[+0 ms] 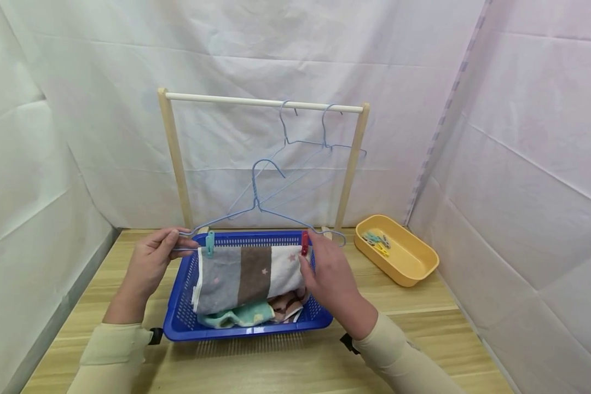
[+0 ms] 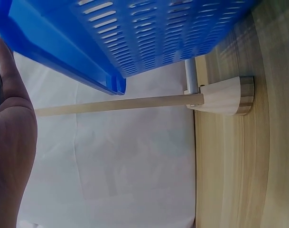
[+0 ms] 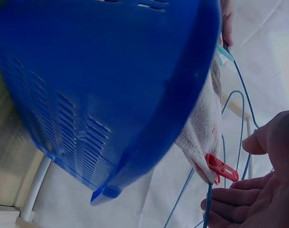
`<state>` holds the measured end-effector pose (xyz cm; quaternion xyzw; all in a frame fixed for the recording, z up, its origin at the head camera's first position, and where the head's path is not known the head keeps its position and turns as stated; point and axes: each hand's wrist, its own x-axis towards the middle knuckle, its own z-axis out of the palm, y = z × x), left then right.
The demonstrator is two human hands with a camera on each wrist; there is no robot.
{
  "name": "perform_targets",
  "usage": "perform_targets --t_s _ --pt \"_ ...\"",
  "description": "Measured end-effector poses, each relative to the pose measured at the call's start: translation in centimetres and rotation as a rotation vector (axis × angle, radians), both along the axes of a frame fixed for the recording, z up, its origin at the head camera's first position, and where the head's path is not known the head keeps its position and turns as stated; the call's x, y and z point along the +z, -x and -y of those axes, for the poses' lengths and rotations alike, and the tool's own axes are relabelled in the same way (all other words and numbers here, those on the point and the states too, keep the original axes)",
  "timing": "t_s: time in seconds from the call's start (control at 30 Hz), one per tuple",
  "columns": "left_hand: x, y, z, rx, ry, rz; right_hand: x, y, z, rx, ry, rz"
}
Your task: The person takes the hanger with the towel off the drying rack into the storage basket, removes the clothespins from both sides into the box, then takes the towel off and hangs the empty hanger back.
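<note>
The grey, brown and white striped towel (image 1: 256, 276) hangs from the lower bar of a blue wire hanger (image 1: 256, 202), above the basket; a turquoise plastic clip (image 1: 209, 244) is near one end, a red plastic clip (image 1: 305, 242) at the other. The left hand (image 1: 150, 260) pinches the hanger's end; the right hand (image 1: 332, 276), thumb and fingers apart, is beside the red clip, seemingly gripping nothing. Clipping looks nearly finished; the next move probably calls for a firm hold and a lift of the hook to the rod.

Below, a blue perforated plastic basket (image 1: 248, 331) holds a mint-green cloth (image 1: 241, 316). It stands before the wooden rack (image 1: 216, 99), so the towel must clear its rim. Two other blue hangers (image 1: 323, 123) occupy the rod's right half. A yellow plastic tray (image 1: 411, 262) with spare clips (image 1: 374, 239) sits at right.
</note>
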<state>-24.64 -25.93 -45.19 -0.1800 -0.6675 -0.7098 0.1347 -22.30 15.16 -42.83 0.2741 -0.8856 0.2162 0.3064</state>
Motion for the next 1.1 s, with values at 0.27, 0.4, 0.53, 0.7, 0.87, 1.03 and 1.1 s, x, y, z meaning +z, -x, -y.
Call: perform_targets --t_s 0.27,0.4,0.53,0.7,0.87,1.03,1.1 --pt "0.0 0.0 -0.2 -0.003 0.007 0.009 -0.3 0.8 0.5 0.025 0.012 -0.009" --pt "0.0 0.1 -0.2 0.006 0.007 0.011 -0.6 1.0 0.4 0.053 0.062 -0.014" --pt "0.0 0.1 -0.2 0.008 -0.005 0.013 -0.9 1.1 0.3 0.103 0.138 -0.085" --pt "0.0 0.0 -0.2 0.013 -0.007 0.021 -1.0 1.2 0.2 0.166 0.219 -0.134" --pt "-0.1 0.0 -0.2 0.020 -0.010 0.022 -0.8 1.3 -0.3 0.201 0.192 -0.119" --pt "-0.1 -0.1 -0.2 0.023 -0.007 0.018 -0.2 1.4 -1.0 0.238 0.137 -0.076" --pt "-0.1 -0.1 -0.2 0.025 -0.004 0.020 0.0 1.3 -1.2 0.244 0.120 -0.058"
